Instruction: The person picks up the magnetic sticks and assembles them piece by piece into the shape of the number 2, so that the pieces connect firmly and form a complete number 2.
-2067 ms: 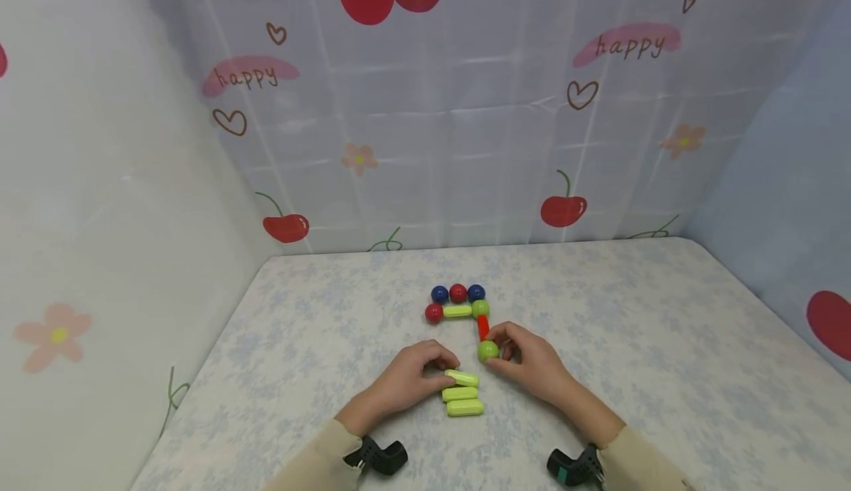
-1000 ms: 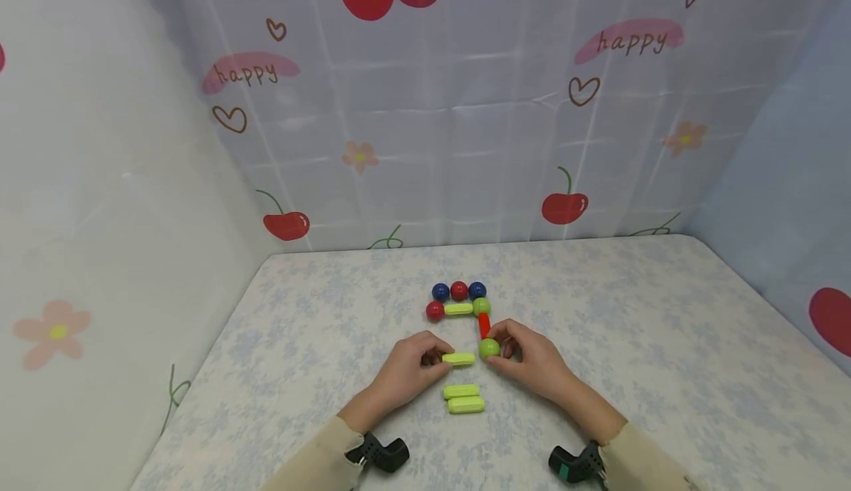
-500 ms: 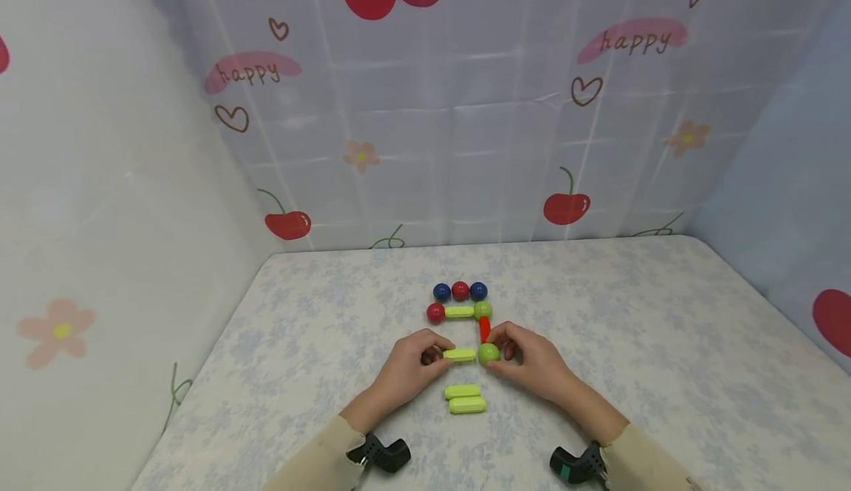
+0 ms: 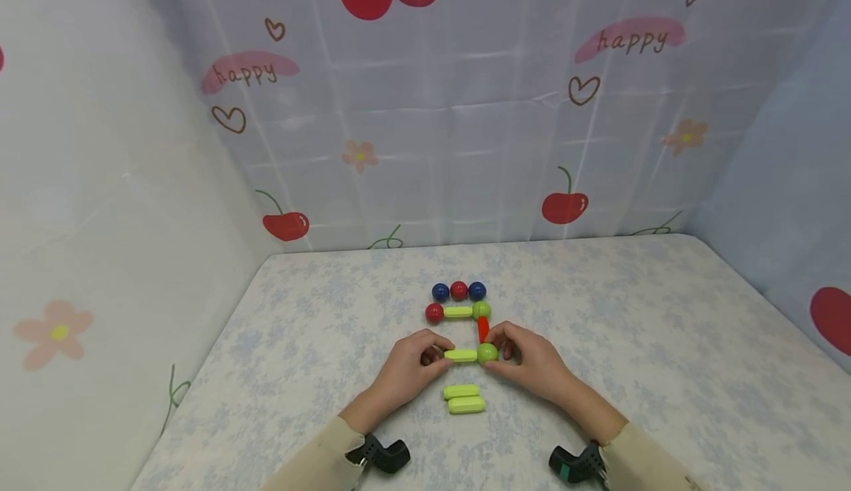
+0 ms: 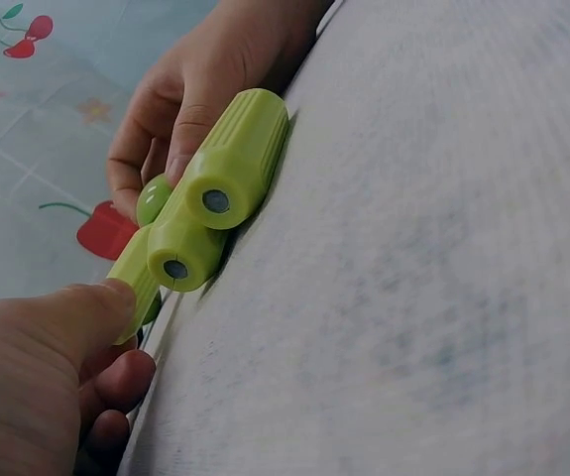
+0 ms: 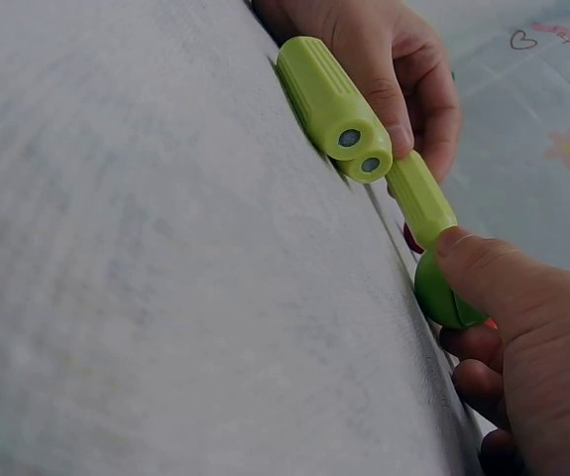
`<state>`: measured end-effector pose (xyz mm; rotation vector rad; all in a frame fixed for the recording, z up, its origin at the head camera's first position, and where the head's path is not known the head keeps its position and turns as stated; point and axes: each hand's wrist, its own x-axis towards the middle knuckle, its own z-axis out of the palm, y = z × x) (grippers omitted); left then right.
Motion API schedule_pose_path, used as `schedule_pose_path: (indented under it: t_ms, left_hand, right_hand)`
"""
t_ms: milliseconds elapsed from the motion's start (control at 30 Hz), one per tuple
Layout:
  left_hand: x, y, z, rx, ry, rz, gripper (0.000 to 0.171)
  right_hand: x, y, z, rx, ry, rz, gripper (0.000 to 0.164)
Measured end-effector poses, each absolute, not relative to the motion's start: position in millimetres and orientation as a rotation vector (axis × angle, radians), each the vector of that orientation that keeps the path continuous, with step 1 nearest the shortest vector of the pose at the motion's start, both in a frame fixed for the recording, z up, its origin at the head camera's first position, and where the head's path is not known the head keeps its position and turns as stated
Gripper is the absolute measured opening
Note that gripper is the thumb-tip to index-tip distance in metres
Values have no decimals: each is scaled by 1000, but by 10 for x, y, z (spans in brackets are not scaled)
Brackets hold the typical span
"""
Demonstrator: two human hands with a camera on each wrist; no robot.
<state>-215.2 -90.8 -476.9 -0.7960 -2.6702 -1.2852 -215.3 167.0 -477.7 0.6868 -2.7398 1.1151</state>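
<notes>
Rod (image 4: 461, 356) in left fingers (image 4: 437, 339), touching ball (image 4: 487, 354)

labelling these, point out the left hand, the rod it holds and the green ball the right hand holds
Left hand (image 4: 408, 363), head view, back of hand
Yellow-green rod (image 6: 422, 201), right wrist view, long side
Green ball (image 4: 487, 354), head view, middle

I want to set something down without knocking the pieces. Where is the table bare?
The table is bare from the left hand to the left edge, and from the right hand toward the right edge. The middle is crowded: three balls in a row, the stick-and-ball chain, two loose sticks.
</notes>
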Motion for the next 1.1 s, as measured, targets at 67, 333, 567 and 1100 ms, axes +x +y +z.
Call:
schedule_pose_path:
  t_ms: [67, 333, 567, 1100]
  left_hand:
    - [-2146, -909, -4768, -796, -2668, -1292, 19]
    - [-2149, -910, -4781, -782, -2663, -1302, 21]
    - [-2143, -917, -4769, -773, -2641, -1346, 19]
    - [-2182, -915, -4744, -563, -2673, -1626, 19]
  right_hand:
    - [-2144, 1669, -4772, 691, -2736, 1117, 32]
    - [-2115, 1668, -4773, 691, -2713, 1144, 32]
    - [-2121, 1662, -4783, 669, -2696, 1125, 34]
    - [-2126, 1672, -4759, 661, -2703, 1120, 33]
